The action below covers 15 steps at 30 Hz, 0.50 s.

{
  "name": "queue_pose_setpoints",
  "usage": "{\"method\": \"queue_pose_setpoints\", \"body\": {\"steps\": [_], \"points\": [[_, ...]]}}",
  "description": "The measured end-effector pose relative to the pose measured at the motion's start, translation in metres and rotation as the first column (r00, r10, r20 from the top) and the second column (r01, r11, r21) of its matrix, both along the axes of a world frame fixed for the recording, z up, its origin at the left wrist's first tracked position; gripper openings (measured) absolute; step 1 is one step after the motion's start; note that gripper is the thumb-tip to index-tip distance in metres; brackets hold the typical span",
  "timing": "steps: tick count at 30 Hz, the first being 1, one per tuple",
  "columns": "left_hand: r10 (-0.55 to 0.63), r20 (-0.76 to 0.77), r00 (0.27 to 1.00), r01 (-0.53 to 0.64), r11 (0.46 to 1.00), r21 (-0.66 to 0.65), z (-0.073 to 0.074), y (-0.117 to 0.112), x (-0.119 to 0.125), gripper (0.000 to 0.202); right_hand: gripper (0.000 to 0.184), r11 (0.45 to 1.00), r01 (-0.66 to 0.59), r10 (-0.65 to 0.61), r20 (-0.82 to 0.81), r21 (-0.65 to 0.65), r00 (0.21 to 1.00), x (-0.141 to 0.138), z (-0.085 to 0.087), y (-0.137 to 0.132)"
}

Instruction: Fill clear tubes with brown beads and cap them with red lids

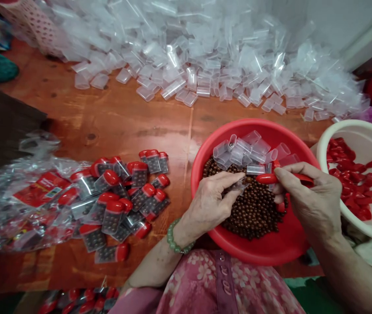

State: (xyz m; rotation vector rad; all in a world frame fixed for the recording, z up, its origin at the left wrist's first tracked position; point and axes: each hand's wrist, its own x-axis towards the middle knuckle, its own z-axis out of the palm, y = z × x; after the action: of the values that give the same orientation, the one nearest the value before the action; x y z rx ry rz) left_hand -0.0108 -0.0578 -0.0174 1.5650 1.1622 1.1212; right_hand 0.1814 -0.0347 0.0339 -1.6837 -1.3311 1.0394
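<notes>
My left hand (210,203) pinches a small clear plastic container (238,185) over the red basin (258,255). Just to its right, my right hand (316,200) grips red plastic caps; one cap (266,179) points toward the container's mouth, apart from it or barely touching, I cannot tell which. My fingers partly cover the other caps. Below both hands lies a heap of round brown beads (254,213). Clear empty containers (243,150) rest on the beads at the basin's far side.
A cream bucket (323,144) with loose red caps (352,174) stands at the right. Capped, bead-filled containers (112,213) lie at the left beside clear plastic bags (6,196). Along the back of the wooden table (123,122) is a big pile of clear containers (189,74).
</notes>
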Motion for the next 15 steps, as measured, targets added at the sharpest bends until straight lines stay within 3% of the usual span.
{"method": "queue_pose_setpoints", "body": {"steps": [3,8,12,15], "points": [[-0.001,-0.029,1.0,0.001,1.0,-0.005,0.001,0.0,0.0,0.032,0.022,0.998,-0.068,0.067,0.031,0.018,0.997,-0.011,0.0,0.001],[0.001,-0.056,0.998,0.0,1.0,0.029,0.0,-0.001,0.0,0.03,0.013,0.974,-0.049,-0.026,0.326,0.222,0.945,-0.007,-0.006,0.005],[-0.006,-0.045,0.999,0.007,1.0,0.02,0.0,-0.001,0.001,0.031,0.018,0.987,-0.084,0.062,0.158,0.135,0.985,-0.006,0.003,0.002],[-0.029,-0.016,0.999,0.028,0.998,-0.058,0.002,0.0,-0.001,0.033,0.022,0.989,-0.127,0.125,0.033,0.072,0.992,-0.012,0.007,0.003]]}}
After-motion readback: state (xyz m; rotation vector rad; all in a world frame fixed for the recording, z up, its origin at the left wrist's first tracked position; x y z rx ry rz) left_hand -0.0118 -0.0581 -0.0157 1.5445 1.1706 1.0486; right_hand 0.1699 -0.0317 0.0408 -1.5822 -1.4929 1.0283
